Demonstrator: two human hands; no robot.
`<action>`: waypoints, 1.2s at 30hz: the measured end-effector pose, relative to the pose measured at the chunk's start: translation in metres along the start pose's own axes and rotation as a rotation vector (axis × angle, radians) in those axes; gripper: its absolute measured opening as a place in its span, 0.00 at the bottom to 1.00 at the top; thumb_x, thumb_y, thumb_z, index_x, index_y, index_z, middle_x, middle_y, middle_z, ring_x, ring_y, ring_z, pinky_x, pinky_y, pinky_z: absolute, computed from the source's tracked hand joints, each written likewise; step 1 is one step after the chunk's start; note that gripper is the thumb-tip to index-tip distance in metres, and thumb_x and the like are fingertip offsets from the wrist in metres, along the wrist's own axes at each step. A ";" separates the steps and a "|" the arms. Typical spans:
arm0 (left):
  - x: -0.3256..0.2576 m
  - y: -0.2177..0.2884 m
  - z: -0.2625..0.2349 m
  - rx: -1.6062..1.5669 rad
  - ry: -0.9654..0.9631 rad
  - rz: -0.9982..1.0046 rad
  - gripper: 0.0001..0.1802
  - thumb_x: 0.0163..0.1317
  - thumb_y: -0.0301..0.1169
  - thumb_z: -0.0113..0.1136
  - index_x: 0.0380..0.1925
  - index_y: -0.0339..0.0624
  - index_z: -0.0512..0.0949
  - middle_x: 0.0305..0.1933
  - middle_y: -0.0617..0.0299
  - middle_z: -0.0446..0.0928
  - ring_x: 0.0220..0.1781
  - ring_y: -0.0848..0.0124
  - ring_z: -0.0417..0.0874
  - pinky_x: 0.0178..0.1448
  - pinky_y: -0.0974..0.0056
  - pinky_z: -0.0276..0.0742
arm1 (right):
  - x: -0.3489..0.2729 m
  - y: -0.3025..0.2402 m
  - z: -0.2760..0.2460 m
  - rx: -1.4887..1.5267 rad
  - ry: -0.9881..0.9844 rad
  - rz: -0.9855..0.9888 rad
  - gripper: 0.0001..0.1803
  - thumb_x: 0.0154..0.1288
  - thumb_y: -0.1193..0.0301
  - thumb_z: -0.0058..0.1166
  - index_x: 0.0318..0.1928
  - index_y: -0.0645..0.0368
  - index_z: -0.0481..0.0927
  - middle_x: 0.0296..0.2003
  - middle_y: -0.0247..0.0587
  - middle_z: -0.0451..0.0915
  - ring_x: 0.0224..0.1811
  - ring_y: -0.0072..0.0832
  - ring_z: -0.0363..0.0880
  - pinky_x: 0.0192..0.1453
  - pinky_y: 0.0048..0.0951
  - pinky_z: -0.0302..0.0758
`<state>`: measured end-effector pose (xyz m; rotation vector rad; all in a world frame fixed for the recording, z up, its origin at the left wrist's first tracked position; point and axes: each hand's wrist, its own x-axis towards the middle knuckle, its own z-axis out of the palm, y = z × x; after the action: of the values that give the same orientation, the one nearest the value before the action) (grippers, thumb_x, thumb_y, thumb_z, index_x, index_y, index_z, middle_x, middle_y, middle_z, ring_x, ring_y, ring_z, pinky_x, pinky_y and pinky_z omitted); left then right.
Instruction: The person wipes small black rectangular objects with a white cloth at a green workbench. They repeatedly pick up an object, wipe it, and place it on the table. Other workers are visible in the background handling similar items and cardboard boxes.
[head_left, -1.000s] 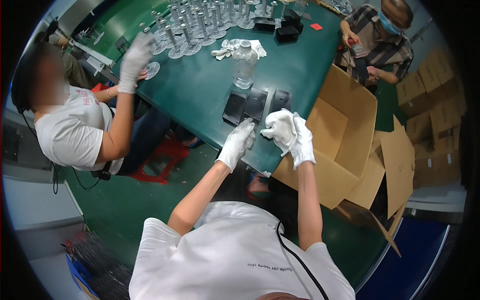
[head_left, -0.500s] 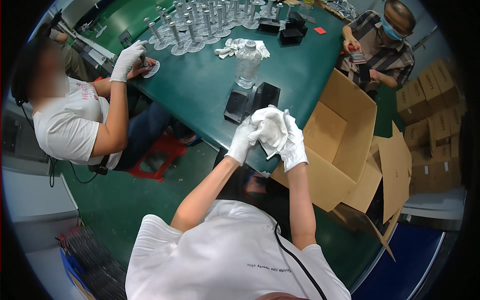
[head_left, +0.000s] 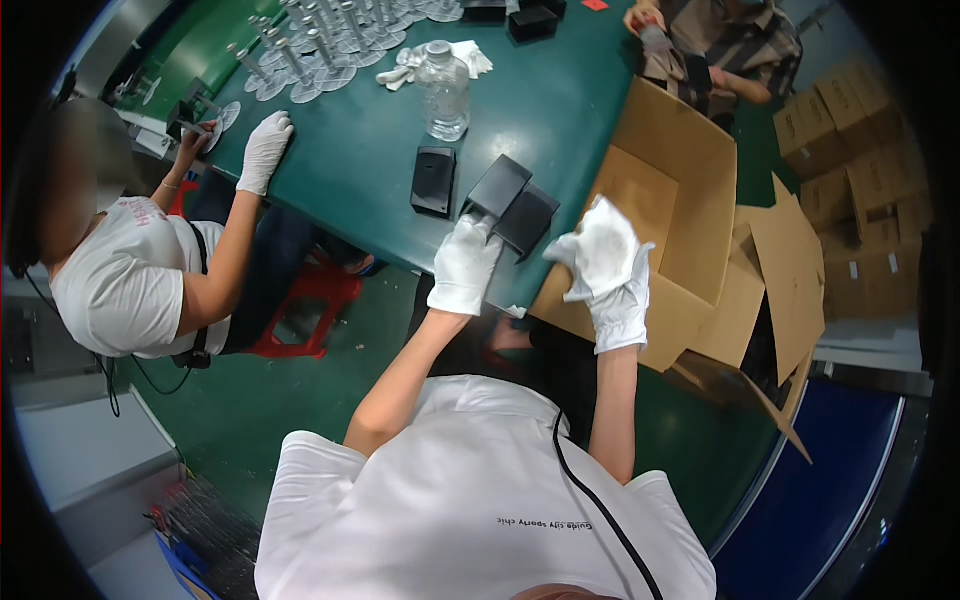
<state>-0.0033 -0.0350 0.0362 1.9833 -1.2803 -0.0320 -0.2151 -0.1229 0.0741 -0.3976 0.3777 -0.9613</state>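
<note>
My left hand, in a white glove, has its fingers closed at the near corner of a black plastic box above the table's near edge. Another black box sits right against it, to the right. To the left, a third black box lies apart on the green table. Bunched over the fingers of my gloved right hand is a white cloth; the hand hangs beside the open carton, away from the boxes. The cloth hides most of its fingers.
A clear bottle stands beyond the boxes, with white gloves behind it. Several metal posts on round bases fill the far left. An open carton borders the table's right side. Co-workers sit left and far right.
My hands have parted: the left has come to the black box, while the right has drawn aside with the cloth. The view has shifted. The left co-worker's near hand has lowered to the table.
</note>
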 end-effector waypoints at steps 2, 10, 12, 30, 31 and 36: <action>-0.002 0.007 -0.003 -0.074 -0.002 -0.081 0.13 0.60 0.36 0.64 0.34 0.37 0.77 0.36 0.45 0.80 0.40 0.46 0.83 0.44 0.50 0.79 | -0.009 0.008 0.035 -0.406 0.240 -0.191 0.39 0.76 0.46 0.44 0.72 0.64 0.61 0.62 0.53 0.75 0.61 0.45 0.78 0.65 0.47 0.77; -0.004 -0.018 0.021 -0.512 0.125 0.033 0.07 0.60 0.26 0.61 0.38 0.38 0.79 0.33 0.46 0.79 0.38 0.45 0.81 0.42 0.50 0.77 | 0.024 0.071 0.051 -2.096 -0.413 -0.786 0.28 0.72 0.60 0.51 0.69 0.55 0.72 0.69 0.49 0.70 0.72 0.43 0.67 0.76 0.49 0.60; -0.004 -0.019 0.014 -0.392 0.099 0.106 0.08 0.59 0.26 0.62 0.39 0.38 0.80 0.33 0.47 0.80 0.37 0.46 0.81 0.42 0.51 0.77 | 0.044 0.078 0.038 -2.192 -0.344 -0.750 0.31 0.71 0.54 0.51 0.69 0.54 0.71 0.71 0.44 0.68 0.75 0.43 0.63 0.76 0.50 0.60; -0.015 -0.034 0.040 -0.636 0.095 -0.025 0.16 0.74 0.37 0.53 0.48 0.34 0.78 0.45 0.53 0.82 0.46 0.65 0.83 0.48 0.62 0.78 | 0.000 0.075 0.074 -1.939 -0.704 -0.704 0.26 0.67 0.62 0.51 0.64 0.54 0.75 0.69 0.51 0.69 0.74 0.38 0.65 0.77 0.46 0.59; -0.015 -0.036 0.044 -1.023 0.037 -0.261 0.16 0.75 0.37 0.51 0.49 0.34 0.78 0.45 0.55 0.82 0.46 0.67 0.82 0.48 0.63 0.77 | -0.011 0.064 0.071 -1.879 -0.777 -0.743 0.25 0.66 0.63 0.52 0.63 0.56 0.75 0.68 0.52 0.70 0.72 0.40 0.67 0.75 0.45 0.62; -0.004 -0.043 0.034 -0.659 -0.178 -0.056 0.13 0.77 0.32 0.45 0.46 0.34 0.75 0.40 0.58 0.76 0.42 0.66 0.78 0.49 0.67 0.74 | -0.041 0.006 0.021 -0.927 -0.085 0.196 0.26 0.76 0.57 0.47 0.62 0.65 0.74 0.57 0.52 0.80 0.56 0.39 0.82 0.61 0.36 0.80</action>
<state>0.0142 -0.0431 -0.0152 1.4621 -1.1289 -0.5925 -0.2219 -0.0821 0.0952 -1.2132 0.7642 -0.5247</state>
